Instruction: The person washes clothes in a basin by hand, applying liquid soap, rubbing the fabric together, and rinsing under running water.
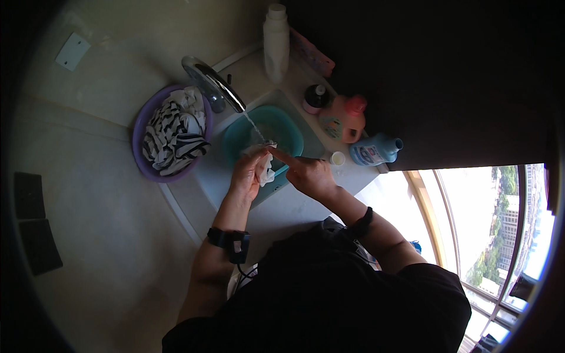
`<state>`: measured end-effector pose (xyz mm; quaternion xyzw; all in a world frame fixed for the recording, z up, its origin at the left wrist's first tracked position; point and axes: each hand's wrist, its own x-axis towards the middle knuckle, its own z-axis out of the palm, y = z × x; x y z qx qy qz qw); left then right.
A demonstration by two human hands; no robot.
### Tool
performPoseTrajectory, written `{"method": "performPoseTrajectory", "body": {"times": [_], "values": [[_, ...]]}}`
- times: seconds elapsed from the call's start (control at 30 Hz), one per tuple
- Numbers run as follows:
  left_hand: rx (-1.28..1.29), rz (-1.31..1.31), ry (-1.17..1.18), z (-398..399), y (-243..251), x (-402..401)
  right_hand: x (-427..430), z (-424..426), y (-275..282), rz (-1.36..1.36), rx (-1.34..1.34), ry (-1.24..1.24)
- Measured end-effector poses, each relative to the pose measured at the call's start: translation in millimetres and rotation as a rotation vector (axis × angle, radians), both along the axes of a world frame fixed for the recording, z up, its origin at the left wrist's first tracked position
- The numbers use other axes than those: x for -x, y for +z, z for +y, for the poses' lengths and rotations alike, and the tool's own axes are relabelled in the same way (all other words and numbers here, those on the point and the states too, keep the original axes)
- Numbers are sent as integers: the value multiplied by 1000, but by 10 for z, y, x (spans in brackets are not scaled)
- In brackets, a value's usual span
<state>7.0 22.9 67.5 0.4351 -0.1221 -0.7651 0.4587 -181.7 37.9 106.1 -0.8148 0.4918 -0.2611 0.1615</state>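
My left hand (248, 173) holds a small wet white cloth (266, 173) over a teal plastic basin (296, 128). The index finger of my right hand (311, 174) reaches out and touches the cloth near my left fingertips. Its other fingers are curled, and I see nothing held in them. From the chrome faucet (220, 86) a thin stream of water (254, 125) runs down onto the cloth. The basin sits inside a pale sink (315, 137), with my hands over its near edge. Part of the cloth is hidden behind my left fingers.
A purple basin (137, 150) of striped and white laundry (174, 132) stands left of the sink. Along the right are a dark bottle (315, 99), a pink detergent jug (342, 119), a blue bottle (375, 149) and a small cap (337, 158). A tall white bottle (276, 48) stands behind.
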Motion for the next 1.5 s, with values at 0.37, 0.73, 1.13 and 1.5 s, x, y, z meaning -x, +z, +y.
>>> {"method": "performPoseTrajectory", "body": {"times": [0.37, 0.73, 1.13, 1.5], "values": [[-30, 40, 4, 9, -11, -10, -40, -46, 19, 106, 74, -47], [6, 63, 6, -2, 24, 10, -72, -56, 31, 66, 75, -59], [-12, -2, -5, -2, -164, -58, 1042, 164, -610, 422, -500, -491], [-21, -13, 5, 7, -149, -46, 1159, 142, -964, 562, -775, -491]]}}
